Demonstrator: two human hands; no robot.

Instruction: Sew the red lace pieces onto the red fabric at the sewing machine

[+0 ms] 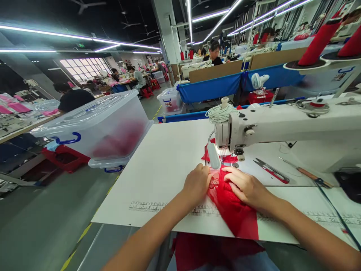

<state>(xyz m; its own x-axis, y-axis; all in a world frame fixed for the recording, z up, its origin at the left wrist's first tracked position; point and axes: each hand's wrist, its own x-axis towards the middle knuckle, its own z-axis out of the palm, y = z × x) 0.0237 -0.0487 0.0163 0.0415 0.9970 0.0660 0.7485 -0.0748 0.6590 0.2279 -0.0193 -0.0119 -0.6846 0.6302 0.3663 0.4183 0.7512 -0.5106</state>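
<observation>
A piece of red fabric, partly sheer, lies under the head of a white sewing machine and hangs toward the table's front edge. At its left edge, just before the presser foot, my left hand pinches the cloth with closed fingers. My right hand lies on the fabric's right side, fingers bent and spread over it, pressing it to the table. More red cloth shows behind the needle area. The needle itself is hidden by a pale guard.
Thread snips and a wooden-handled awl lie right of my right hand. A printed ruler runs along the table's front. Clear plastic bins stand at left. Red thread cones rise at right; other people sit at machines beyond.
</observation>
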